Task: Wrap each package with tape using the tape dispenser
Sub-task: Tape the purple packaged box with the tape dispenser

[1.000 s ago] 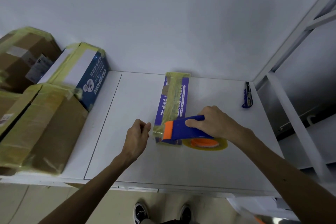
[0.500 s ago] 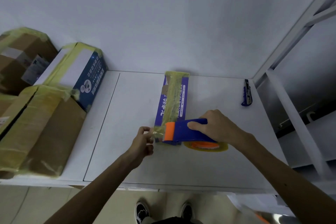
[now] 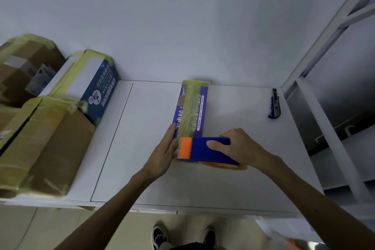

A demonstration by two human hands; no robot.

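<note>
White table (image 3: 129,168), left to right: the left hand (image 3: 164,153), fingers straight, presses the near left side of the purple package (image 3: 191,107), whose long axis points away toward the wall; across its near end lies the tape dispenser (image 3: 203,149), gripped by the right hand (image 3: 239,146).

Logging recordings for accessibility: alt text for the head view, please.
A right hand grips a blue-and-orange tape dispenser across the near end of a long purple box on a white table, while the left hand presses flat against the box's left side. Taped cardboard boxes stand at left; a blue utility knife lies far right.
</note>
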